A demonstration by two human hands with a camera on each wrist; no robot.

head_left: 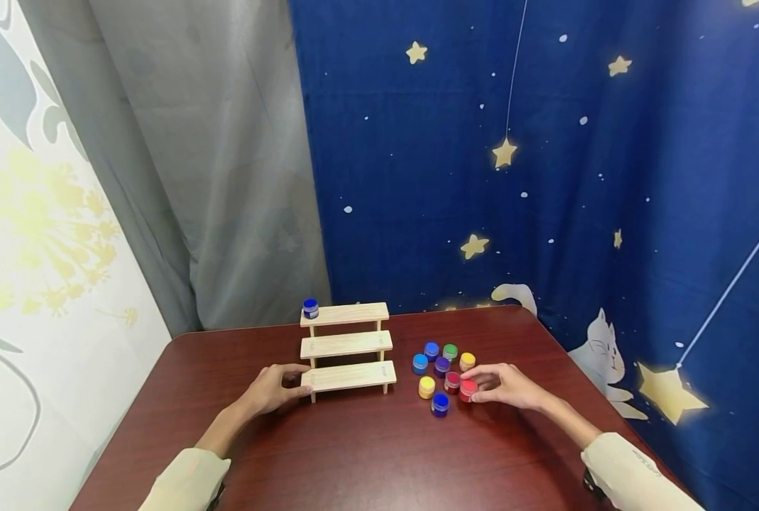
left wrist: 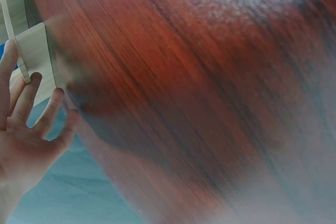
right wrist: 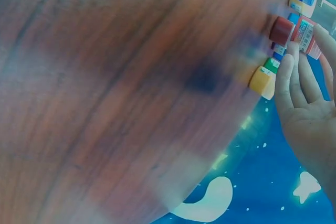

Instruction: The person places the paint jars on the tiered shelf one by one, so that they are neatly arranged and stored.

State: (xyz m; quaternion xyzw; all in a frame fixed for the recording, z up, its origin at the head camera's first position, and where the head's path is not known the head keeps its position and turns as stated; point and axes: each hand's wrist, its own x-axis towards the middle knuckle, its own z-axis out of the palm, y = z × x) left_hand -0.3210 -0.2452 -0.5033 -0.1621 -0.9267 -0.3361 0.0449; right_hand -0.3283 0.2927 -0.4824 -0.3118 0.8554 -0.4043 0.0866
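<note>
Head view: the right hand (head_left: 505, 385) pinches a red jar (head_left: 468, 392) — more jars (head_left: 441, 366) cluster beside that grip, mostly leftward. The left hand (head_left: 272, 388) holds one end of the lowest step (head_left: 353, 376) of a wooden rack (head_left: 346, 344). Left wrist view: thumb and spread fingers flank the step. Right wrist view: the red jar sits between thumb and fingertips.

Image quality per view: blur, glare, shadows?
Head: evenly lit, wooden rack and jars fairly crisp, labels too small to read; left wrist: pale glare at the top, haze at lower right, soft dark shadow beside the left hand; right wrist: table grain smeared, dark blurry patch left of the jars.
</note>
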